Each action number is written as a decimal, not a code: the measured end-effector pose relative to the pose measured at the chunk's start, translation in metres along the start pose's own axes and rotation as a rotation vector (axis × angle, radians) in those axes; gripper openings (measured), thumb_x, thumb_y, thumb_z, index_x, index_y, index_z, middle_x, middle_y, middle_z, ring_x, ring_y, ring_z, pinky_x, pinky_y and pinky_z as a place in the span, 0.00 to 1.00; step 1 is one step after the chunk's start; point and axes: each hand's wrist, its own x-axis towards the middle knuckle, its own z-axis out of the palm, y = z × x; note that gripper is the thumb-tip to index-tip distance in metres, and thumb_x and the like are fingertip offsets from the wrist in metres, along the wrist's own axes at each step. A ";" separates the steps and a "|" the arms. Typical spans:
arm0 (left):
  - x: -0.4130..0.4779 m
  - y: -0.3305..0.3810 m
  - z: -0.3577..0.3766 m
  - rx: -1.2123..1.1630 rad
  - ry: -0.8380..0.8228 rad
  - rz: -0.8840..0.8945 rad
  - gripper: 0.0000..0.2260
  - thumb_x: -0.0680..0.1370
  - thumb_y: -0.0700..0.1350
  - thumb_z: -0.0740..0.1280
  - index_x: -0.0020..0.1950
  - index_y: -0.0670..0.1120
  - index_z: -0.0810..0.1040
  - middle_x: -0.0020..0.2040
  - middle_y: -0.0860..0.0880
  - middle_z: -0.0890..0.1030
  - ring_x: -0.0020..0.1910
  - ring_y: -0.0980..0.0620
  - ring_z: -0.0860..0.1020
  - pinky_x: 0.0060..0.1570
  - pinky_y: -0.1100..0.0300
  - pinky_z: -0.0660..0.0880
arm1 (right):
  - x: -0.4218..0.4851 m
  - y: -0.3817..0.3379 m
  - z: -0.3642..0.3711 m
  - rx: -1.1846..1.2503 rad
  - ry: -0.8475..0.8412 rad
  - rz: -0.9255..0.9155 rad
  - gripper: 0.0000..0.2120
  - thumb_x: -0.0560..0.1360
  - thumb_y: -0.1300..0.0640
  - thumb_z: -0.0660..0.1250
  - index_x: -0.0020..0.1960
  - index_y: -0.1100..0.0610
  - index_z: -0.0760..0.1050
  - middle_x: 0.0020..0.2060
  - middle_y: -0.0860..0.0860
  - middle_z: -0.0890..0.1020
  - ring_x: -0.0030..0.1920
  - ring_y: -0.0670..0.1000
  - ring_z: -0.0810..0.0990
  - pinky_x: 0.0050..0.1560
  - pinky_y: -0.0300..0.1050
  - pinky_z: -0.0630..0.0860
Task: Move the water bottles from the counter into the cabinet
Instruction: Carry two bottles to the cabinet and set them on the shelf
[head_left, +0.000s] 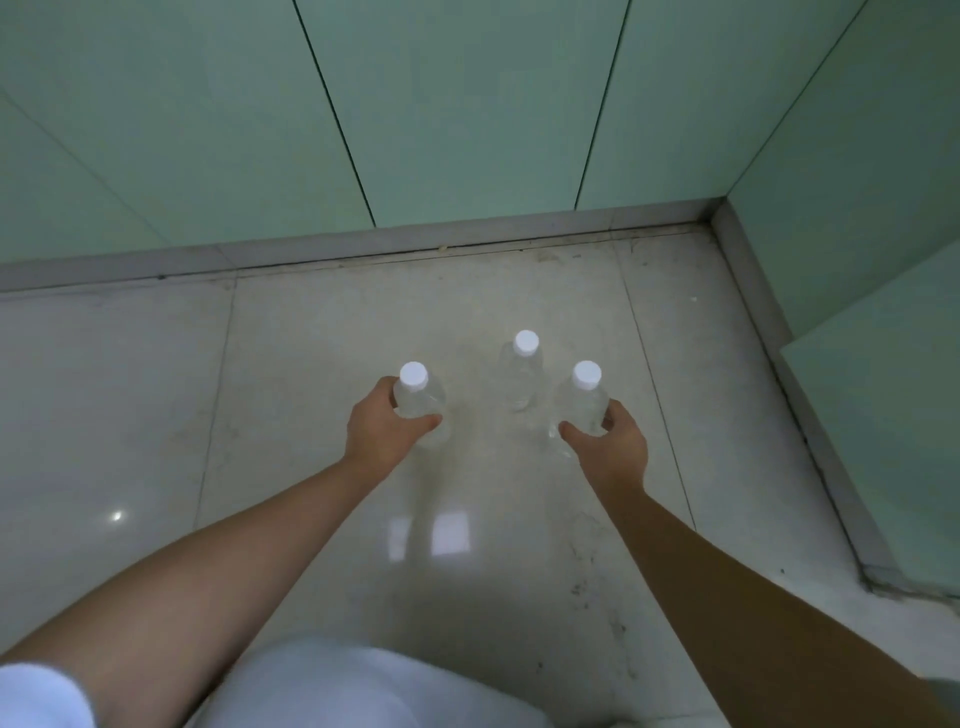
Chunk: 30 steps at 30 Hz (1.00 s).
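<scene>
A person's bare arms reach across a polished pale stone tabletop (311, 364) toward three clear plastic water bottles with white caps, seen from a head-worn camera looking down. The left grip (382, 428) is clamped on the left bottle (418, 397), thumb and fingers curled round its upper body just below the cap. The right grip (610, 441) is likewise closed round the right bottle (584, 400), thumb on the near side and fingers wrapped behind. Whether either bottle has left the surface cannot be told. The third bottle (522, 371) stands upright and untouched on the tabletop, farther back between the other two and just beside the right one. All three sit near the middle of the surface, well short of the grey upstand (415, 244) along its back edge. Pale green wall panels (467, 104) with dark seams rise behind and turn a corner at right. A white sleeve (41, 696) shows at lower left, white clothing (337, 686) at the bottom edge, and a small light glint (117, 516) on the stone.
</scene>
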 end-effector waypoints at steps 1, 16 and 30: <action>-0.013 0.011 -0.014 0.004 0.003 -0.014 0.22 0.67 0.50 0.82 0.55 0.47 0.78 0.49 0.51 0.81 0.49 0.50 0.79 0.46 0.60 0.70 | -0.013 -0.009 -0.013 -0.007 -0.007 0.017 0.22 0.67 0.50 0.79 0.57 0.53 0.77 0.49 0.48 0.80 0.52 0.51 0.79 0.51 0.44 0.72; -0.260 0.370 -0.339 -0.142 -0.066 0.072 0.21 0.65 0.59 0.80 0.52 0.53 0.78 0.48 0.57 0.84 0.48 0.55 0.81 0.47 0.60 0.76 | -0.262 -0.375 -0.348 0.069 -0.120 -0.110 0.23 0.61 0.42 0.76 0.52 0.49 0.78 0.49 0.44 0.83 0.51 0.49 0.83 0.57 0.52 0.80; -0.390 0.510 -0.493 -0.577 0.070 0.226 0.26 0.68 0.50 0.80 0.63 0.47 0.78 0.57 0.51 0.85 0.58 0.53 0.83 0.63 0.42 0.78 | -0.399 -0.565 -0.464 0.318 -0.051 -0.259 0.16 0.68 0.56 0.79 0.53 0.48 0.80 0.46 0.42 0.87 0.50 0.43 0.86 0.56 0.56 0.81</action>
